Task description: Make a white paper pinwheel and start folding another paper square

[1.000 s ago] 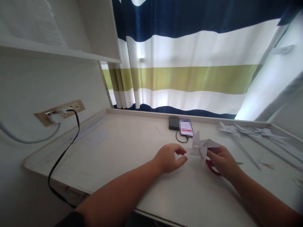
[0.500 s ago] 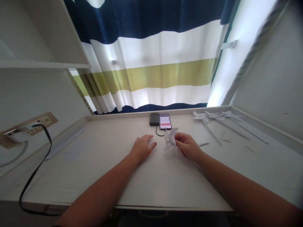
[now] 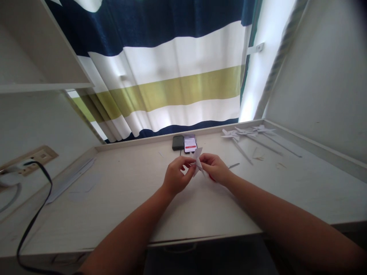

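Note:
A white folded paper pinwheel [image 3: 197, 157] is held up just above the pale desk [image 3: 200, 206] in the middle of the view. My left hand [image 3: 176, 176] pinches its left side with curled fingers. From the right, my right hand [image 3: 215, 168] grips the same paper. Something red [image 3: 211, 178] peeks out under my right hand; I cannot make out what it is.
A phone [image 3: 189, 144] with a lit screen lies beside a dark power bank [image 3: 178, 142] at the desk's back edge. Several finished paper pinwheels on sticks [image 3: 246, 133] lie at the back right. A black cable [image 3: 34, 217] runs from a wall socket [image 3: 28, 158] on the left. Striped curtain behind.
My left hand has lifted off the desk and closed on the pinwheel that the right hand was holding alone. The view has swung to the right.

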